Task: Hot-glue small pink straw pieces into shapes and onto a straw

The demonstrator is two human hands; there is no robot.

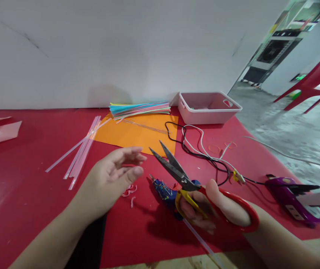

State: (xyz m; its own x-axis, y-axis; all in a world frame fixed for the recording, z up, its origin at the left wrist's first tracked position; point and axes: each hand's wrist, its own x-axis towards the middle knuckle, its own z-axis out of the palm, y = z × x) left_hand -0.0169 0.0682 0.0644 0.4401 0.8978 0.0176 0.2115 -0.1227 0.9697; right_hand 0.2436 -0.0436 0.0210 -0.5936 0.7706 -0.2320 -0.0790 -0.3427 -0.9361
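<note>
You can't make out any lettering or number here. On the purple device (298, 203) you get a small light label (294, 212) and a bold pale marking (318, 212) (whether that one is a letter, you can't tell). Over by the wall, the small green-lit panel (299, 77) is too small and blurred for you to read.

Left hand (120, 177): raised, palm turned inward, fingers loosely curled, thumb apart from them.
Right hand (213, 209): closed in a grip, thumb uppermost, fingers bent beneath.
Forearms: both bare, reaching in from the lower corners, angled toward each other.
Wrists: roughly straight.
</note>
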